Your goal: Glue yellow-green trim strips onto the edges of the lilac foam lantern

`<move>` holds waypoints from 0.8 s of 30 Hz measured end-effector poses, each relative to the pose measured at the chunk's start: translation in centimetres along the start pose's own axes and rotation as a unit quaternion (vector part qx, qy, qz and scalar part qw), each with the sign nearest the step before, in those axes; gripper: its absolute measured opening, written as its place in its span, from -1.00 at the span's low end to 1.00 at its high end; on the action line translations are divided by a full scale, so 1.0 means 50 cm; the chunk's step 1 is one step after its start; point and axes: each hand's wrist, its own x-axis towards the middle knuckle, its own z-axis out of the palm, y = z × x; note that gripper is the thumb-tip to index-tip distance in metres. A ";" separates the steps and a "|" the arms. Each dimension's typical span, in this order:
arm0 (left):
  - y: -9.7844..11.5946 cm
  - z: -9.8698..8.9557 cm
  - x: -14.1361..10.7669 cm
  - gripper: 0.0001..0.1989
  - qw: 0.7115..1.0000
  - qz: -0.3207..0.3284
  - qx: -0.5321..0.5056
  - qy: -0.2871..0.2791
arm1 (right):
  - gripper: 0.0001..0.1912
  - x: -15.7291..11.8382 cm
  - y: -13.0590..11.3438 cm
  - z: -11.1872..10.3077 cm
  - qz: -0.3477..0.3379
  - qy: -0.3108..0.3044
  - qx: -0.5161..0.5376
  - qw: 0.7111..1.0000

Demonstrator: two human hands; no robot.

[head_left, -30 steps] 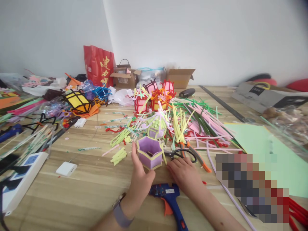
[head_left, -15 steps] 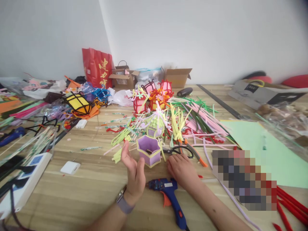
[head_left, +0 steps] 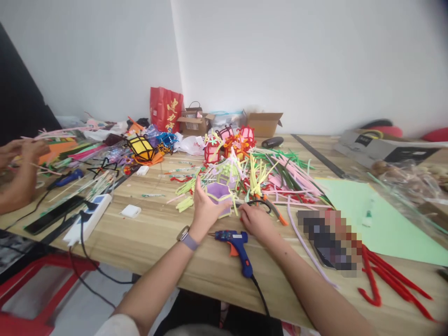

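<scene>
1. In the head view, a lilac hexagonal open-topped box with pale-yellow edging (head_left: 217, 190) is grasped by the person's left hand (head_left: 207, 207); its near side is crossed by the thumb, and its left side is flanked by the fingers; a watch with a grey strap (head_left: 188, 238) is worn on that wrist.
2. The person's right hand (head_left: 258, 223) is positioned at the wooden surface (head_left: 154, 245), to the right of the box; its fingers are curled, and whether anything is pinched by them cannot be told; a thin pale-yellow strip (head_left: 235, 204) is seen between box and fingertips.
3. Just beyond the right hand, a black looped scissor handle (head_left: 269, 206) is seen; nearer, between the forearms, a blue glue gun with an orange trigger (head_left: 229, 235) is laid, its nozzle pointed left.
4. Just behind the box, a pale-green and lilac lantern (head_left: 228, 173) is placed; to its right, a bundle of yellow fuzzy stems (head_left: 256, 179) is seen.
5. At right, a pale-green sheet (head_left: 350, 210) and red fuzzy stems (head_left: 392, 280) are laid; at left, a white power strip (head_left: 91, 218) is set; at far left, a co-worker's hand (head_left: 35, 150) is raised.
</scene>
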 end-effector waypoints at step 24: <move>0.062 0.002 -0.029 -0.06 0.959 0.046 -0.160 -0.229 | -0.23 0.008 0.012 -0.034 -0.114 0.135 0.394 0.902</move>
